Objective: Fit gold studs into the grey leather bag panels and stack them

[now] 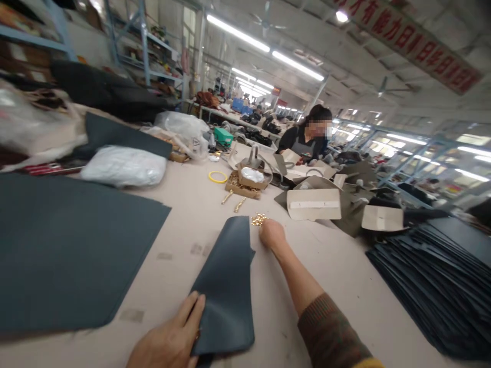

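A dark grey leather panel (228, 286) lies lengthwise on the beige worktable (184, 214) in front of me. My left hand (169, 340) grips its near left edge, fingers on top. My right hand (271, 234) reaches forward past the panel's far right corner, fingers curled at a small heap of gold metal fittings (258, 220). Whether it holds any fitting is hidden by the fingers.
A large dark sheet (65, 255) covers the left of the table. A stack of dark panels (441, 276) lies at the right. Cardboard boxes (313, 203), a yellow ring (218, 177) and plastic bags (123, 166) lie further back. A person (307, 138) works across the table.
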A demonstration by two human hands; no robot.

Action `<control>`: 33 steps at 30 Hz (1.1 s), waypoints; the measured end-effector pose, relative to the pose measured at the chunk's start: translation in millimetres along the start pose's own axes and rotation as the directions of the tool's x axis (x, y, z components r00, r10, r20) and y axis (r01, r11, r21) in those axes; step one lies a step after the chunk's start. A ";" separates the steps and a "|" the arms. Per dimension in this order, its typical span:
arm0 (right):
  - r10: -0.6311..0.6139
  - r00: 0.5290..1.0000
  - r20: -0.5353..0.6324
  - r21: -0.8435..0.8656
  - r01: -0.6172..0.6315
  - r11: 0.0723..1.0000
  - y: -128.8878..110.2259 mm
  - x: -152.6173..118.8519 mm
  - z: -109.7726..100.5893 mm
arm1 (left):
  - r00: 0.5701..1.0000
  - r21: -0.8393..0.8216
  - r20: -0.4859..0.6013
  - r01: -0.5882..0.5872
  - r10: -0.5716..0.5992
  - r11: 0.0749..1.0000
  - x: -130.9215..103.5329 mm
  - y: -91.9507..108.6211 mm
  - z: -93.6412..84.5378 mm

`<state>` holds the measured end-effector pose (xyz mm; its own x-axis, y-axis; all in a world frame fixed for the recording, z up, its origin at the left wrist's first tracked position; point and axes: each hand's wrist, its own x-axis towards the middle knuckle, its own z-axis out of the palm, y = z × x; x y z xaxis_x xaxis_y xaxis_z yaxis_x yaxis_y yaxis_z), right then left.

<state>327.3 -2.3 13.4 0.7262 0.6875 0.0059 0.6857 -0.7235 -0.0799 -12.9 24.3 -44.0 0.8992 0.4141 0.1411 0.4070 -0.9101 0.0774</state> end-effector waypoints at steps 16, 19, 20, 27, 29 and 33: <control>-0.464 0.836 0.293 0.819 0.031 0.573 -100.1 -142.1 6.4 | 0.988 -0.288 0.151 0.045 -0.001 0.956 2.7 8.5 -37.4; -0.469 0.810 0.353 0.771 0.033 0.636 -105.5 -138.2 6.9 | 0.991 -0.292 0.133 0.024 0.016 0.956 1.5 7.7 -37.8; -0.474 0.801 0.367 0.752 0.044 0.657 -106.2 -136.3 5.1 | 0.992 -0.292 0.125 0.016 0.022 0.956 1.3 7.7 -37.6; -0.506 0.778 0.373 0.628 0.190 0.755 -115.9 -130.2 -9.9 | 0.993 -0.294 0.119 0.023 0.013 0.955 0.2 8.3 -34.3; -0.516 0.761 0.393 0.617 0.198 0.762 -119.1 -128.4 -12.7 | 0.993 -0.297 0.114 0.022 0.013 0.955 -0.1 7.8 -32.6; -0.534 0.724 0.436 0.601 0.208 0.772 -125.8 -124.2 -18.8 | 0.994 -0.292 0.107 0.013 0.019 0.956 -1.5 7.1 -27.5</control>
<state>151.8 2.2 41.5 0.1378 0.9116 -0.3874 0.6499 -0.3784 -0.6592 -15.7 17.6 -16.5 0.9187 0.3932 0.0363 0.3543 -0.8614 0.3640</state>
